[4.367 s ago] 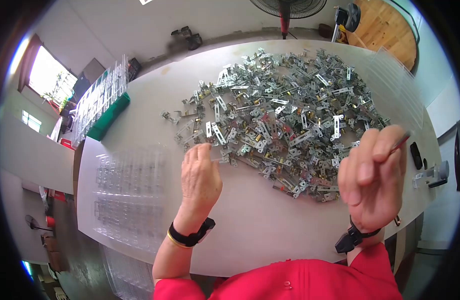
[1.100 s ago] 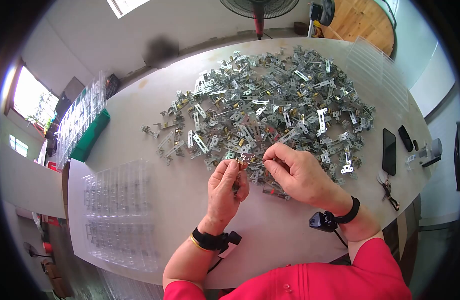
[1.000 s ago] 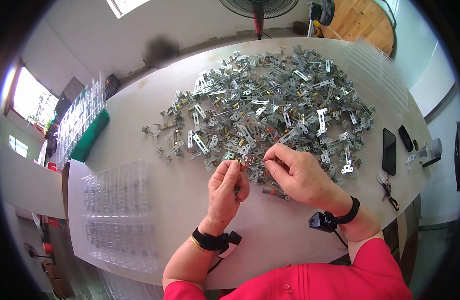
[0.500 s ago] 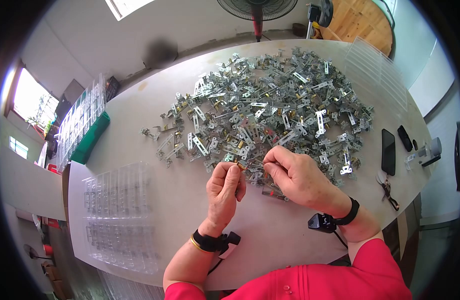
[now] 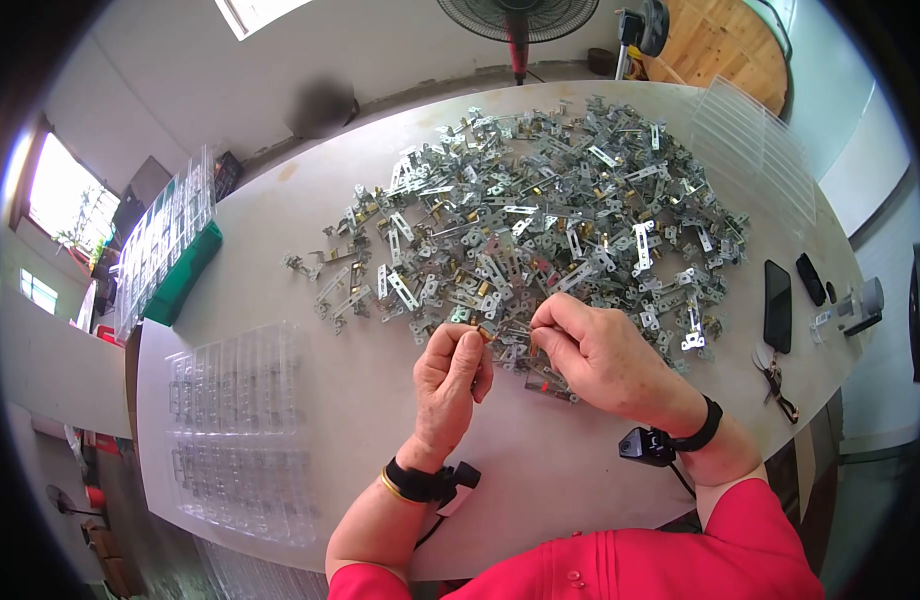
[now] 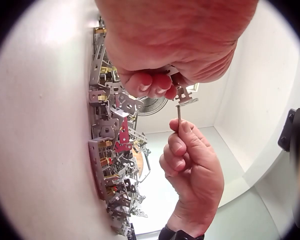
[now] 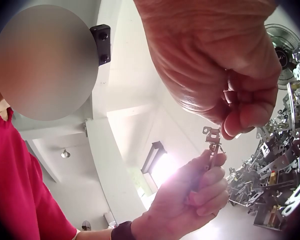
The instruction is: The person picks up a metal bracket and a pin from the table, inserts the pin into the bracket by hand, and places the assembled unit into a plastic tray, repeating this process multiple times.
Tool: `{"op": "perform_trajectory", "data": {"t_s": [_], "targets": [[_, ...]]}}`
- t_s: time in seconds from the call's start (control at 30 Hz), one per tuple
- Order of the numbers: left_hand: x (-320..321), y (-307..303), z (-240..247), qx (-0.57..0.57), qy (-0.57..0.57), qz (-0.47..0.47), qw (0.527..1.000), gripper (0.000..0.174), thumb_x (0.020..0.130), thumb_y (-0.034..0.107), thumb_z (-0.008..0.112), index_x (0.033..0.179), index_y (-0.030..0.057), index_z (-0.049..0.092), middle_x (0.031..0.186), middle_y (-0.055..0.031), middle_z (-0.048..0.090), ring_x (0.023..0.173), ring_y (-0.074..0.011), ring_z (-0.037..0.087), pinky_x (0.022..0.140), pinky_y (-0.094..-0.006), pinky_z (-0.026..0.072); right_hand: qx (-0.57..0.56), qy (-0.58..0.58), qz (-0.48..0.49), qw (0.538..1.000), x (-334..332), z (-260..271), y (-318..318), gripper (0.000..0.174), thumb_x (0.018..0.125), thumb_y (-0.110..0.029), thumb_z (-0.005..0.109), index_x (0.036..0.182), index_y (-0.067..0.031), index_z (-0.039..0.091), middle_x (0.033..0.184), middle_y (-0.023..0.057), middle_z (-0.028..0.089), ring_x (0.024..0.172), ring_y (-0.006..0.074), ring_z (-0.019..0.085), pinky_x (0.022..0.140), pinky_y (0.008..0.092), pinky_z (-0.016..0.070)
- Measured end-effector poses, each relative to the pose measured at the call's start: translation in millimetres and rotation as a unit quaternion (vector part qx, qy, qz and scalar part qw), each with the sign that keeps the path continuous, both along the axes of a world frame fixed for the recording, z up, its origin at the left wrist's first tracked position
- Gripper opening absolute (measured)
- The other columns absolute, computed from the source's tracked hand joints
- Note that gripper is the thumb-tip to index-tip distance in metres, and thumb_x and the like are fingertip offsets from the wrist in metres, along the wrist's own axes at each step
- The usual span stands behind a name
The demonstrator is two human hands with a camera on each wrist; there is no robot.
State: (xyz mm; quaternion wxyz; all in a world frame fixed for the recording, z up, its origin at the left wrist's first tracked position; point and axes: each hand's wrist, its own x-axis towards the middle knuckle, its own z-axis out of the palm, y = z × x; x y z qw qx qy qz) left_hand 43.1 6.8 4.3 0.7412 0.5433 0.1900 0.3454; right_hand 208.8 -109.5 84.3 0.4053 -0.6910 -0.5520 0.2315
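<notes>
Near the front of a large heap of small metal brackets (image 5: 550,220), my left hand (image 5: 445,385) grips one bracket between thumb and curled fingers. The bracket (image 6: 184,95) sticks out past the fingertips in the left wrist view, and its plate with holes (image 7: 212,135) shows in the right wrist view. My right hand (image 5: 610,360) is just to the right, pinching a thin metal rod (image 6: 179,119) between thumb and forefinger. The rod's tip points at the bracket; whether they touch, I cannot tell. The rest of the bracket is hidden in the left palm.
Clear compartment trays (image 5: 235,385) lie at the table's left, and more stand by a green bin (image 5: 183,273). An empty-looking clear tray (image 5: 755,150) is at the back right. A phone (image 5: 777,305), a dark-handled tool (image 5: 775,385) and a small clear stand (image 5: 860,305) sit on the right.
Since the earliest frame, my hands have come together at the heap's front, the right one moving left and down. Over the last second both stay nearly still, while the bracket has turned slightly.
</notes>
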Motion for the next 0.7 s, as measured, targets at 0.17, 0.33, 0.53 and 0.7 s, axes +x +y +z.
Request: {"op": "perform_trajectory", "data": {"t_s": [0.17,0.33,0.53,0.7], "targets": [[-0.8,0.4,1.0,0.007,0.006,0.0,1.0,0.017,0.109,0.021,0.049,0.102,0.0063,0.055,0.066,-0.0015,0.052,0.05,-0.0077,0.041,0.046,-0.0223,0.0317,0.013,-0.019,0.002,1.0,-0.8,-0.6,-0.5,0.011,0.099,-0.012,0.06,0.1,-0.0017,0.057,0.075,0.0204,0.066,0.07,0.0395,0.068,0.06,0.0444,0.0504],[-0.8,0.7,-0.2,0.003,0.006,-0.002,1.0,0.018,0.109,0.021,0.049,0.102,0.0062,0.055,0.065,-0.0017,0.052,0.05,-0.008,0.041,0.046,-0.0226,0.0321,-0.004,0.004,0.006,1.0,0.4,0.3,-0.9,0.011,0.099,-0.012,0.059,0.101,-0.0014,0.057,0.074,0.0187,0.066,0.067,0.0348,0.069,0.059,0.0417,0.051],[-0.8,1.6,-1.4,-0.003,0.003,-0.003,1.0,0.018,0.109,0.022,0.049,0.102,0.0063,0.054,0.065,-0.0023,0.052,0.05,-0.0086,0.042,0.046,-0.023,0.0326,-0.036,0.098,0.006,0.995,0.5,0.6,0.7,0.013,0.1,-0.013,0.059,0.101,-0.0007,0.059,0.07,0.0144,0.067,0.062,0.0224,0.069,0.058,0.0356,0.0511],[-1.2,1.8,-1.3,0.001,0.003,-0.008,1.0,0.018,0.109,0.022,0.049,0.102,0.0064,0.054,0.064,-0.0025,0.051,0.049,-0.0088,0.041,0.046,-0.0232,0.0323,-0.025,0.078,0.006,0.997,-1.0,1.8,-1.1,0.012,0.101,-0.013,0.059,0.1,-0.0012,0.059,0.07,0.0135,0.067,0.062,0.0215,0.069,0.058,0.0348,0.0511]]}}
